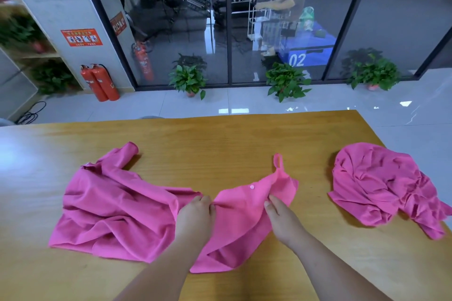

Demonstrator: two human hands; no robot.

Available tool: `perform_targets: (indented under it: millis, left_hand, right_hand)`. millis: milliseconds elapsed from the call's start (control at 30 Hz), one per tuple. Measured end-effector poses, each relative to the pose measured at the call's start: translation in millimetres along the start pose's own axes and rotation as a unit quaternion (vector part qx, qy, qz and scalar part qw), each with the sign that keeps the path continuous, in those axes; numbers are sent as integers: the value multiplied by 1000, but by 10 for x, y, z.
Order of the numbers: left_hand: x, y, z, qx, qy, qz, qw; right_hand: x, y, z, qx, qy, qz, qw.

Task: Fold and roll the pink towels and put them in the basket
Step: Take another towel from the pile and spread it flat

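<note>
A large pink towel (115,208) lies rumpled across the middle and left of the wooden table (220,139). It has a small hanging loop (278,161) and a white snap (252,187) near its right corner. My left hand (195,217) pinches the towel's upper edge at the centre. My right hand (281,217) pinches the same edge just right of the snap. A pile of crumpled pink towels (381,186) sits at the right side of the table. No basket is in view.
Beyond the table's far edge is a tiled floor with potted plants (188,79) along a glass wall. Two red fire extinguishers (100,82) stand at the left. Behind the glass, a person sits at a white cart.
</note>
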State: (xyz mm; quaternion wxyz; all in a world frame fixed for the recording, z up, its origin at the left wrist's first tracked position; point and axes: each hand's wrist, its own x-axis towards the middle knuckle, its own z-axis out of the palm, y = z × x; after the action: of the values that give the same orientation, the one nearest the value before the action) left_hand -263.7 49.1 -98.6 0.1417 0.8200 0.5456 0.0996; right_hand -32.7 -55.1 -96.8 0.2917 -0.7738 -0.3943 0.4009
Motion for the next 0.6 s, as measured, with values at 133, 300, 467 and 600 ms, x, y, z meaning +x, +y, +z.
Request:
perform_targets:
  millis: [133, 300, 467, 600]
  left_hand:
    - [82, -189, -28, 43, 25, -14, 999]
    - [292, -235, -176, 36, 16, -110, 993]
    - [808, -255, -591, -70, 126, -244, 959]
    - [960, -118, -556, -96, 138, -144, 975]
  right_hand:
    - [55, 263, 131, -136, -73, 1, 988]
    - [219, 345, 122, -330, -76, -18, 941]
    - [748, 220, -280, -384, -44, 49, 921]
    - [942, -37, -174, -384, 59, -7, 921]
